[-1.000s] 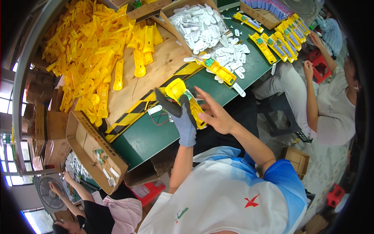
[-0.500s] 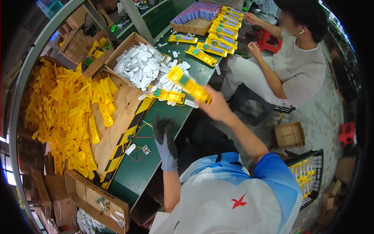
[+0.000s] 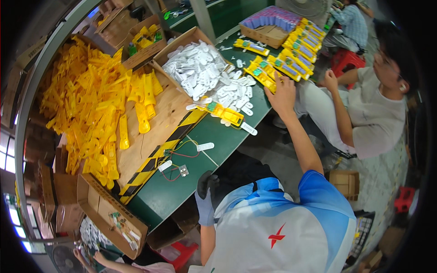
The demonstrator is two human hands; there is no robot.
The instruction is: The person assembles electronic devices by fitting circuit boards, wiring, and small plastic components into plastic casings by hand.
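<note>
Yellow housing (image 3: 260,74) right of parts box (image 3: 181,39), long axis slanting to right hand (image 3: 284,100), grip unclear; left hand (image 3: 207,185) farther, closure unclear

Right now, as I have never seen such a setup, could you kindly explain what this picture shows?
There is no machine here, only two human hands at work. A wide fisheye camera worn on the head looks down, so straight edges bend near the rim. The left hand, gloved in grey and black, is by the edge of the green tabletop; nothing can be seen in it. The bare right hand reaches to a long yellow plastic casing with a green circuit board; whether it grips it, I cannot tell. To the left lies a heap of yellow plastic shells, and farther back a pile of white oblong plastic pieces.
</note>
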